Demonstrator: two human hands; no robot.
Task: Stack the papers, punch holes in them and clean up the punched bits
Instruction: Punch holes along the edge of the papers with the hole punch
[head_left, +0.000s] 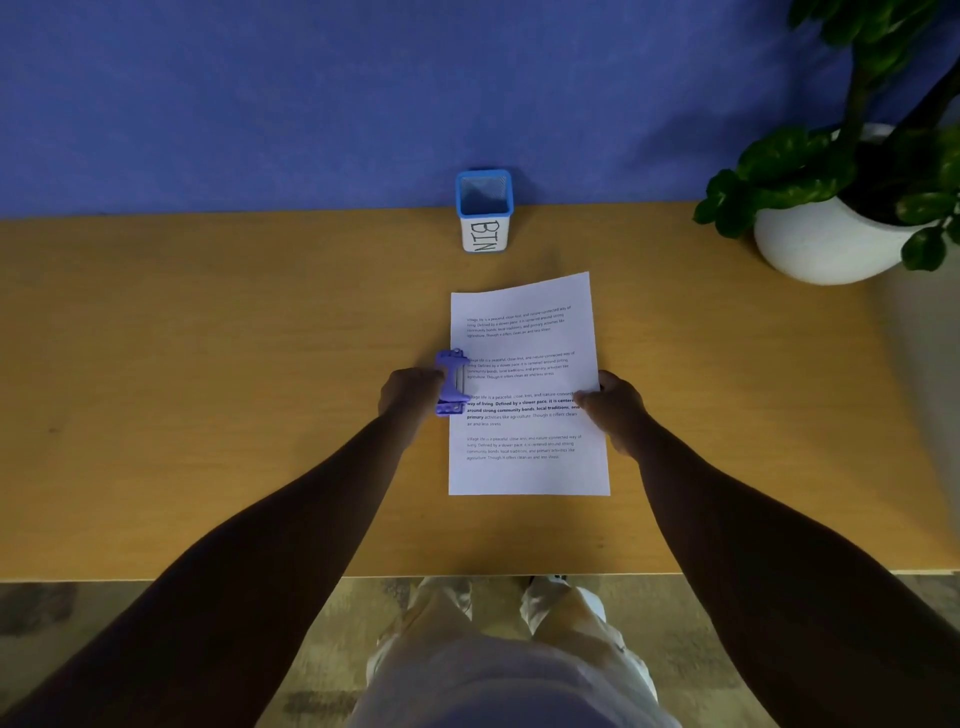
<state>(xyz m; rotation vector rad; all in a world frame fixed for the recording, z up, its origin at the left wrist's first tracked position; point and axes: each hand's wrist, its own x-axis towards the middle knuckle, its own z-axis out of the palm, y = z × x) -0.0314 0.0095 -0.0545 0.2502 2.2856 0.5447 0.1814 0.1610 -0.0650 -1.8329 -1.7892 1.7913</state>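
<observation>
A stack of white printed papers (527, 467) lies in the middle of the wooden desk (208, 389), its long side running away from me. A small purple hole punch (451, 382) sits on the stack's left edge, about halfway up. My left hand (410, 389) grips the punch from the left. My right hand (610, 402) pinches the stack's right edge, thumb on top of the sheet. A small blue-rimmed container labelled BIN (484, 213) stands upright at the back of the desk, beyond the papers.
A potted green plant in a white pot (826, 244) stands at the desk's back right corner. A blue wall panel (311, 104) rises behind the desk. The desk's front edge runs just before my legs.
</observation>
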